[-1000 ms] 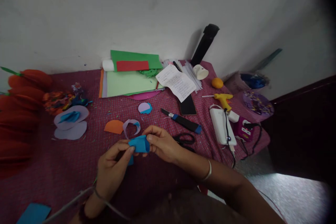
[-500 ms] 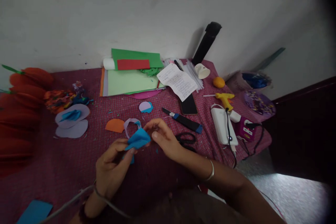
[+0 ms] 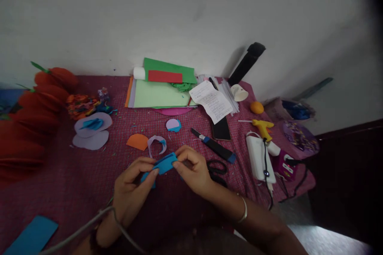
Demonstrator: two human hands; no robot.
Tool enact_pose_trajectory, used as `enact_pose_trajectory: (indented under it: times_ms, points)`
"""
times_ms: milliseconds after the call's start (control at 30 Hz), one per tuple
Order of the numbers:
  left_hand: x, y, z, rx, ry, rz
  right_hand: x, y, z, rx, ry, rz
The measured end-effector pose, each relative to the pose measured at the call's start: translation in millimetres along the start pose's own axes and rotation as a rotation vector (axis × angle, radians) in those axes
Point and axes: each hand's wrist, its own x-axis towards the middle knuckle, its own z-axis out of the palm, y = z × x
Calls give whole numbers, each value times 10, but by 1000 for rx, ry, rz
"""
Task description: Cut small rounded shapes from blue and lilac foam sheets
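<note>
A folded piece of blue paper point(image 3: 166, 163) is held up between both hands over the checked tablecloth. My left hand point(image 3: 134, 183) pinches its left end between thumb and fingers. The right end is gripped by my right hand point(image 3: 193, 170), also closed on it. Another bit of blue paper point(image 3: 153, 185) shows partly behind my left fingers. Just beyond the hands lie a curved lilac paper ring point(image 3: 150, 146) with a blue patch and an orange paper half-round point(image 3: 137, 142). Black-handled scissors point(image 3: 217, 167) lie beside my right hand, their blades hidden.
A box cutter point(image 3: 218, 148), a phone point(image 3: 222, 128) and a handwritten sheet point(image 3: 211, 101) lie behind my right hand. Farther right are a yellow glue gun point(image 3: 263, 129), a white power bank point(image 3: 259, 158) and cables. Orange paper pumpkins point(image 3: 38, 113) stand left. A cord crosses my left wrist.
My right hand has closed on the right end of the blue paper, which now looks folded into a narrower strip. The whole view has shifted, so the table things appear farther right.
</note>
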Motion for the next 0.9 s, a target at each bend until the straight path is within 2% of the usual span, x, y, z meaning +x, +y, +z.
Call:
enact_pose_trajectory:
  times_ms: [133,333,567,700,800,900]
  points:
    - [3,29,6,5,36,43,-27,21,40,40,37,59]
    - [-3,-8,43,16,31,58,-30,31,88,153,62,119]
    - [-41,-79,91,-26,38,-19,-39,35,99,168,60,97]
    - [-39,-69,119,-106,20,-116,-49,63,107,153,61,98]
    - [-2,-29,106,-89,-116,-154,-53,95,114,105,62,103]
    - [47,-1,62,6,-305,-86,-44,105,111,66,50,112]
